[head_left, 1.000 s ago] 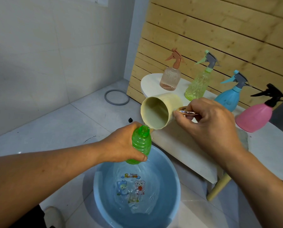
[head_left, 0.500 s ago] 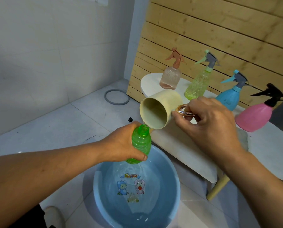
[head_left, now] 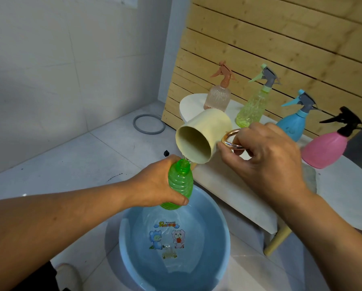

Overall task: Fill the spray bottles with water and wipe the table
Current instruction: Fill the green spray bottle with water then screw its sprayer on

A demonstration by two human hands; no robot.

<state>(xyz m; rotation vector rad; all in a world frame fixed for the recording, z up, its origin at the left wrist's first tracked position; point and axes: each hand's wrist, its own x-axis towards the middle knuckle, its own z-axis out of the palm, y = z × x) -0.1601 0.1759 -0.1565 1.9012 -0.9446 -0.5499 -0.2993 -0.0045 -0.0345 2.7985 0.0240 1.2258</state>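
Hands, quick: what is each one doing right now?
Left hand: closed around the green ribbed bottle, held over the blue basin.
Right hand: closed on the cream cup by its copper ring handle, tipped to pour.

Pale grey tiled wall (head_left: pixel 49 80) fills upper left of the frame, light grey tiled floor (head_left: pixel 75 164) below it. Slatted light-wood panel (head_left: pixel 281 38) across upper right, leaning behind a white surface (head_left: pixel 348 198) with a wooden leg (head_left: pixel 277 242). Grey ring (head_left: pixel 149 124) lies on floor at panel's left foot.
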